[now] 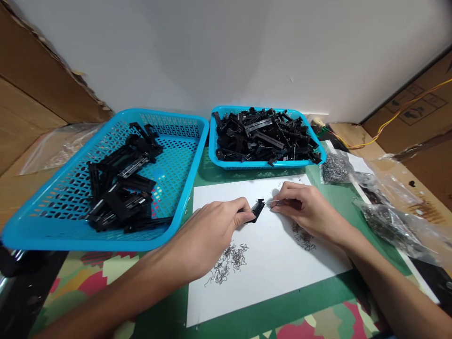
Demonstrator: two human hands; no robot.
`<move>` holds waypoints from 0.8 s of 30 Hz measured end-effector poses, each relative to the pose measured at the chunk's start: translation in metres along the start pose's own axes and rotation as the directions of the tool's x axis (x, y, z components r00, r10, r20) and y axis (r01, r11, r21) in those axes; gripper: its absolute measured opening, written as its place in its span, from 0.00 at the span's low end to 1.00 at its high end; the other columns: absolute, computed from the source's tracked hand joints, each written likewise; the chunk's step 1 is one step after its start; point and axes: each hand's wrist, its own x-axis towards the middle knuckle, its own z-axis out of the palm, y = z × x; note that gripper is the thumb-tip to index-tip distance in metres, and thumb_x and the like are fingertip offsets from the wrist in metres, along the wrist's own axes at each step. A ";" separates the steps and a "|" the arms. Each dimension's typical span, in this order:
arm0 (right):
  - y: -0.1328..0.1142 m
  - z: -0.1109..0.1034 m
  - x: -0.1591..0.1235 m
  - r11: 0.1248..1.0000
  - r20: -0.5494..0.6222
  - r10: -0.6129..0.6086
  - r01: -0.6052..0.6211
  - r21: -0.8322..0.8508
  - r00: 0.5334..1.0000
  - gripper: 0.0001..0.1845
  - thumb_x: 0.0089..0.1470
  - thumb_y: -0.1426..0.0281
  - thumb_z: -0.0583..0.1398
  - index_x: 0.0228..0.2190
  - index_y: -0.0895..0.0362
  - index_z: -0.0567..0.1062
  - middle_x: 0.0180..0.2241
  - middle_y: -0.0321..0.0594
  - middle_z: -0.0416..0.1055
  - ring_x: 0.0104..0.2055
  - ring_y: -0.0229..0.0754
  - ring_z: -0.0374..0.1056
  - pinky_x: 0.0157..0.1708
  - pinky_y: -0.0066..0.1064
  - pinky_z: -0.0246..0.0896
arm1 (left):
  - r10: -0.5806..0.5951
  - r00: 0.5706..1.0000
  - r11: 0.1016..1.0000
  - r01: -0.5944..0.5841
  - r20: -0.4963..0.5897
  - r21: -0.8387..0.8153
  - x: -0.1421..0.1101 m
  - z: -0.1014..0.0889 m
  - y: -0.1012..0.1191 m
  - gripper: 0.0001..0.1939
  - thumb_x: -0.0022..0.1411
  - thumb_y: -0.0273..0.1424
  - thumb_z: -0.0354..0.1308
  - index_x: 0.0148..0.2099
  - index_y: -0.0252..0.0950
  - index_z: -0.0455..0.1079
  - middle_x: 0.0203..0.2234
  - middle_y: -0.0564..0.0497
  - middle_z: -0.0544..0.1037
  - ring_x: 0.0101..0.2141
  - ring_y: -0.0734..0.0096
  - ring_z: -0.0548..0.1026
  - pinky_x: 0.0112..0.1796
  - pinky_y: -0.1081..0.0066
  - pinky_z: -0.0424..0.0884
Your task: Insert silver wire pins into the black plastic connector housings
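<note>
My left hand (222, 219) is closed around the near end of a small black plastic part (259, 210), held tilted above a white sheet (261, 278). Just right of that part, my right hand (300, 202) pinches a thin silvery metal piece (274, 201); its exact kind is too small to tell. Below my left hand lies a loose pile of small bent metal wires (229, 261). Another heap of tiny metal pieces (302, 237) rests under my right hand, partly hidden by it.
A large blue basket (192, 188) at left holds several black plastic parts (123, 188). Behind the sheet, a smaller blue basket (268, 165) is piled with similar parts. Clear bags of metal pieces (335, 168) lie at right. A yellow cable (379, 129) runs near a cardboard box (416, 101).
</note>
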 end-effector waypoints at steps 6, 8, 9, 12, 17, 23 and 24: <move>-0.001 0.007 -0.003 0.974 0.008 0.005 -0.003 -0.227 1.000 0.09 0.72 0.71 0.54 0.42 0.53 0.75 0.40 0.40 0.74 0.37 0.43 0.68 0.37 0.34 0.58 | 0.019 1.000 1.000 -0.019 -0.013 0.019 0.000 0.001 -0.001 0.18 0.77 0.43 0.46 0.37 0.40 0.66 0.25 0.55 0.71 0.27 0.67 0.65 0.29 0.67 0.51; -0.003 0.007 -0.005 0.990 -0.015 0.025 -0.027 -0.142 1.000 0.07 0.73 0.69 0.53 0.42 0.53 0.71 0.40 0.39 0.74 0.36 0.42 0.66 0.36 0.34 0.57 | 0.011 1.000 1.000 -0.011 -0.007 0.028 -0.001 0.001 -0.001 0.17 0.77 0.43 0.47 0.37 0.41 0.66 0.24 0.56 0.70 0.27 0.68 0.64 0.29 0.67 0.51; -0.005 0.006 -0.005 0.996 -0.022 0.045 -0.046 -0.079 0.999 0.07 0.73 0.68 0.52 0.41 0.53 0.69 0.39 0.38 0.74 0.35 0.42 0.66 0.36 0.33 0.57 | 0.009 1.000 0.999 -0.009 -0.003 0.032 -0.001 0.001 0.000 0.17 0.77 0.43 0.47 0.36 0.41 0.65 0.24 0.56 0.70 0.26 0.68 0.63 0.29 0.67 0.51; -0.010 0.005 -0.006 0.993 -0.009 0.115 -0.115 0.038 0.993 0.09 0.74 0.65 0.51 0.39 0.52 0.66 0.35 0.36 0.72 0.33 0.41 0.64 0.35 0.33 0.56 | 0.011 1.000 0.999 -0.011 0.004 0.041 -0.001 0.001 0.000 0.17 0.77 0.42 0.47 0.36 0.40 0.63 0.24 0.56 0.69 0.26 0.68 0.63 0.28 0.67 0.50; -0.014 0.010 -0.004 0.987 -0.062 0.138 -0.143 -0.072 0.988 0.08 0.73 0.68 0.52 0.38 0.53 0.68 0.37 0.40 0.71 0.40 0.46 0.65 0.39 0.36 0.58 | 0.013 1.000 0.998 -0.013 0.001 0.056 -0.002 0.001 0.000 0.17 0.77 0.43 0.47 0.35 0.40 0.63 0.24 0.56 0.69 0.26 0.68 0.63 0.28 0.67 0.50; -0.010 0.016 -0.004 0.980 -0.080 0.096 -0.108 -0.166 0.992 0.06 0.70 0.71 0.54 0.40 0.55 0.70 0.38 0.44 0.72 0.42 0.49 0.66 0.41 0.39 0.60 | 0.031 0.999 0.998 -0.030 -0.014 0.052 -0.003 0.002 0.000 0.17 0.78 0.41 0.47 0.35 0.40 0.62 0.22 0.57 0.68 0.25 0.70 0.61 0.27 0.67 0.49; -0.010 0.016 -0.004 0.979 -0.084 0.088 -0.102 -0.176 0.993 0.06 0.70 0.71 0.54 0.41 0.55 0.71 0.38 0.44 0.72 0.42 0.50 0.66 0.41 0.39 0.60 | 0.034 0.999 0.998 -0.034 -0.012 0.053 -0.003 0.002 0.000 0.17 0.78 0.41 0.47 0.35 0.40 0.63 0.23 0.57 0.68 0.25 0.70 0.61 0.27 0.67 0.50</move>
